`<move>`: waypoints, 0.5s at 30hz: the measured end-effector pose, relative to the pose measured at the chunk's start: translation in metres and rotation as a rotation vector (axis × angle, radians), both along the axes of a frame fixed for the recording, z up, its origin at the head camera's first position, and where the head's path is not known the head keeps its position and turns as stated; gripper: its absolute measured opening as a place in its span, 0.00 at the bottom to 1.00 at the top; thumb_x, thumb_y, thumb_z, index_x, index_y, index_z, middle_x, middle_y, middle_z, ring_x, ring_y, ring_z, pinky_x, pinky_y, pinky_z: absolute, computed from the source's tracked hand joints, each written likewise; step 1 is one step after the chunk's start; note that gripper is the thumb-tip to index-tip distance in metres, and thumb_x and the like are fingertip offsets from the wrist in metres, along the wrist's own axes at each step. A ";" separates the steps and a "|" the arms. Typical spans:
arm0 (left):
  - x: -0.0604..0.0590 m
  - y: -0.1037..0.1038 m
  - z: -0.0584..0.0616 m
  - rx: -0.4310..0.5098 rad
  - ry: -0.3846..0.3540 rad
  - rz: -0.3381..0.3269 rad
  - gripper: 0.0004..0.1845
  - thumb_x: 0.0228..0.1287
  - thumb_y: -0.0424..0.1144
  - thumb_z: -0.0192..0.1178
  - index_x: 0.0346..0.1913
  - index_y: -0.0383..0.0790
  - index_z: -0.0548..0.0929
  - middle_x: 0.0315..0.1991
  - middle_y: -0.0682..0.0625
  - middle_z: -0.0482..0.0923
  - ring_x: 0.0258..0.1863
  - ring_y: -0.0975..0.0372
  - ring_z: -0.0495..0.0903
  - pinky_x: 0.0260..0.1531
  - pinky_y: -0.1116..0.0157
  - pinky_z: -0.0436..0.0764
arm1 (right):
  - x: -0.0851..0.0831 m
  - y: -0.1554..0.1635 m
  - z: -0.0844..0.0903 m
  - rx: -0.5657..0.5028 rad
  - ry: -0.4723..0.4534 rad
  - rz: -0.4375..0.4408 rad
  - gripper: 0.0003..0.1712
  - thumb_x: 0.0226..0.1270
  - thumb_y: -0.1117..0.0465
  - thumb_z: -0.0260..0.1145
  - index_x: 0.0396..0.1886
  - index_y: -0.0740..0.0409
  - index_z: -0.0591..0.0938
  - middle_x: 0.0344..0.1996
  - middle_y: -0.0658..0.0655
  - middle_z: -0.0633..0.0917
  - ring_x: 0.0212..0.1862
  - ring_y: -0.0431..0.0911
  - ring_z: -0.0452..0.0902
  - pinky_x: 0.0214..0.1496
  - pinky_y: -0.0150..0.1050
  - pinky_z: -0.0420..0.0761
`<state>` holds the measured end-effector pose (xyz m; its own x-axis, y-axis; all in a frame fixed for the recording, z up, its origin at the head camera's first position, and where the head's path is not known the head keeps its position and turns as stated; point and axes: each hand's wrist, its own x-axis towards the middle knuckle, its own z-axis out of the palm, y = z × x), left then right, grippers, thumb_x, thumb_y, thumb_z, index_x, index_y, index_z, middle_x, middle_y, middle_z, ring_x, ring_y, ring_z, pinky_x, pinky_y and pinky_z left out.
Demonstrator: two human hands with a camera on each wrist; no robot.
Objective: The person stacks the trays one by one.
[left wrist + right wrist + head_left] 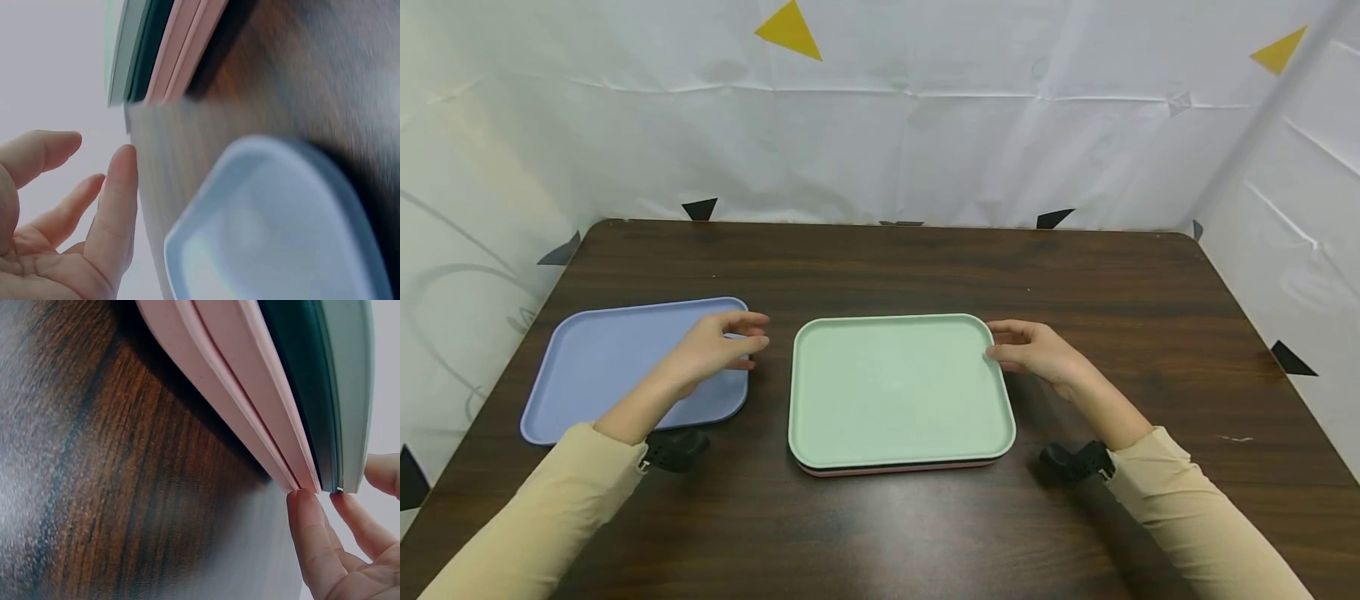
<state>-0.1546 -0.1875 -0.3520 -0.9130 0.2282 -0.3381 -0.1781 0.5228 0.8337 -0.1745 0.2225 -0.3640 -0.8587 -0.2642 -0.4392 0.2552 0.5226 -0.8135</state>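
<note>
A light green tray (901, 392) tops a stack in the middle of the table. Below it the right wrist view shows a dark green tray (306, 381) and two pink trays (219, 375). My right hand (1033, 354) is at the stack's right side, its fingertips against the tray edges and its thumb beside the light green rim. Over the right end of a blue tray (617, 350) hovers my left hand (711, 350), holding nothing. Its fingers are loosely spread and point towards the stack, apart from it in the left wrist view.
The trays lie on a dark wood-grain table (895, 542) with rounded far corners. White sheeting (880, 150) with yellow and black patches hangs behind the table and along its sides. Each wrist wears a black band with a camera (677, 450).
</note>
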 end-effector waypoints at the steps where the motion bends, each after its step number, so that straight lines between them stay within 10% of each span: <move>1: 0.000 -0.003 0.000 -0.004 0.001 -0.001 0.27 0.71 0.38 0.52 0.69 0.30 0.63 0.62 0.31 0.66 0.59 0.43 0.74 0.51 0.57 0.84 | 0.000 0.000 0.000 0.000 -0.001 -0.002 0.35 0.69 0.61 0.60 0.72 0.66 0.60 0.64 0.70 0.69 0.55 0.46 0.75 0.62 0.45 0.79; 8: -0.004 -0.025 0.000 -0.022 0.024 0.026 0.27 0.71 0.39 0.51 0.68 0.29 0.64 0.60 0.32 0.68 0.57 0.46 0.74 0.50 0.60 0.84 | -0.001 0.002 0.005 -0.025 0.024 -0.011 0.32 0.71 0.61 0.57 0.71 0.65 0.62 0.65 0.69 0.69 0.53 0.39 0.75 0.65 0.44 0.77; 15: -0.004 -0.052 -0.001 -0.047 0.049 0.063 0.28 0.71 0.40 0.51 0.68 0.27 0.64 0.57 0.35 0.70 0.46 0.66 0.78 0.47 0.64 0.85 | -0.003 0.000 0.022 -0.069 0.043 -0.035 0.29 0.73 0.62 0.51 0.71 0.65 0.61 0.71 0.66 0.62 0.69 0.59 0.64 0.72 0.50 0.68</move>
<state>-0.1587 -0.2397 -0.3528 -0.9407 0.1548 -0.3020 -0.1718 0.5502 0.8172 -0.1777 0.2226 -0.3421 -0.8854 -0.2620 -0.3839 0.2367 0.4565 -0.8577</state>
